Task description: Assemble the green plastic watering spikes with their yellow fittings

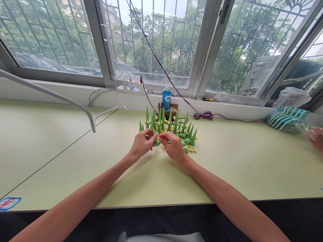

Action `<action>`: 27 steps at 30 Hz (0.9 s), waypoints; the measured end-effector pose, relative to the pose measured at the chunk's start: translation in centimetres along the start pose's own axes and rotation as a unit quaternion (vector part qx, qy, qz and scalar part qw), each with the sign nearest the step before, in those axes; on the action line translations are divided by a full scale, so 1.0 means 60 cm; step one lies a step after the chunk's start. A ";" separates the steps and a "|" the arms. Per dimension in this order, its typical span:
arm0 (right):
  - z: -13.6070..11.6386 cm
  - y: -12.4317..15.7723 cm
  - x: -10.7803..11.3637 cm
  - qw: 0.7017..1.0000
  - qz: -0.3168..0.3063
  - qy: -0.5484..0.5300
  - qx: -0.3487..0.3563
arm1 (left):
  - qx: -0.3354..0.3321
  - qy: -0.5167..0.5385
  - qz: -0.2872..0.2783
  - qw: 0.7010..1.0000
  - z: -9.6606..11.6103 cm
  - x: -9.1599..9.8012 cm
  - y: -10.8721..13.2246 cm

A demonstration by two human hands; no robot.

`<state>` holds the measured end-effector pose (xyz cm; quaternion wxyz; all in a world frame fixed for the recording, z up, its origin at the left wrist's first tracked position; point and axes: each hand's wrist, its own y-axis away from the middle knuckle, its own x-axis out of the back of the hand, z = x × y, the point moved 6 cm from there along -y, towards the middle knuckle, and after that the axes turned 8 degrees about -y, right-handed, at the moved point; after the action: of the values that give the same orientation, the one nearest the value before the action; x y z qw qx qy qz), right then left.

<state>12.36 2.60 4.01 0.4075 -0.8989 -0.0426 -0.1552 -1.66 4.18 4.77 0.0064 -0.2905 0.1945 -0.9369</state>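
Note:
My left hand [143, 142] is closed around a green plant watering spike [156, 143], its pointed tip showing above the fingers. Right beside it, my right hand [174, 146] pinches at a small yellow piece on the spike's side; the fingertips mostly hide it. Behind both hands stand several green watering spikes [176, 122] in rows, points up, with small yellow valves at their sides. More green spikes lie on their sides to the right of my right hand. Loose yellow valves [191, 150] lie in front of these.
A pale green table [242, 161] runs along the window. At its back are a blue liquid bottle [167, 98], a cardboard box, a coiled cable [203, 115] and a power strip [131, 88]. Far right, another person's blurred hand [315, 138] is near teal hangers [285, 118]. A white tube arches over the left.

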 end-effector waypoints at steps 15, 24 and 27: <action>-0.002 0.000 -0.004 1.000 -0.017 -0.004 -0.002 | -0.004 -0.023 -0.006 1.000 0.000 -0.002 0.001; 0.004 0.000 -0.004 1.000 -0.019 0.006 -0.016 | 0.001 -0.023 -0.001 1.000 -0.003 -0.003 0.000; 0.006 0.001 -0.004 1.000 -0.017 0.005 -0.020 | -0.001 -0.014 0.002 1.000 -0.001 -0.002 0.000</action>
<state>12.23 2.86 3.68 0.3873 -0.9051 -0.0529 -0.1672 -1.62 4.23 4.64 0.0101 -0.3030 0.1960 -0.9326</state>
